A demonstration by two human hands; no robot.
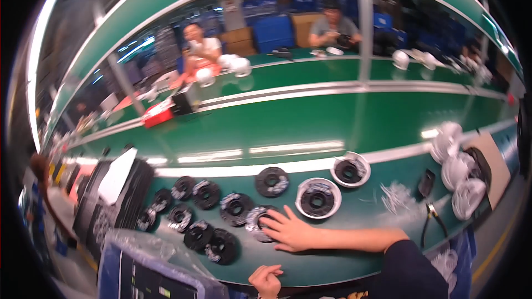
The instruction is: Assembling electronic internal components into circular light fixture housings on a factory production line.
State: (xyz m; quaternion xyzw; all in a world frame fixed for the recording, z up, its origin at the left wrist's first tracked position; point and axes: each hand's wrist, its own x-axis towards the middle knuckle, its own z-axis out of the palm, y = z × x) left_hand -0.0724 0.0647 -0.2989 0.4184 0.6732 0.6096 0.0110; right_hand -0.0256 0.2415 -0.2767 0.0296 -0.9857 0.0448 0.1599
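Observation:
My right hand reaches in from the right, its fingers spread over a round black part with silvery pieces on it. The fingertips rest on that part's right side and hide some of it. Closer to the table's front edge, my left hand is held with curled fingers, and no object shows in it. Several similar black ring-shaped parts lie to the left of my right hand. Beyond it, a white round housing holds another black ring, and a second white housing sits behind with one too.
Stacked black trays stand left, near a plastic-covered blue bin. To the right are white strips, pliers, a black object, white round covers and a cardboard box. Two people work across the green line.

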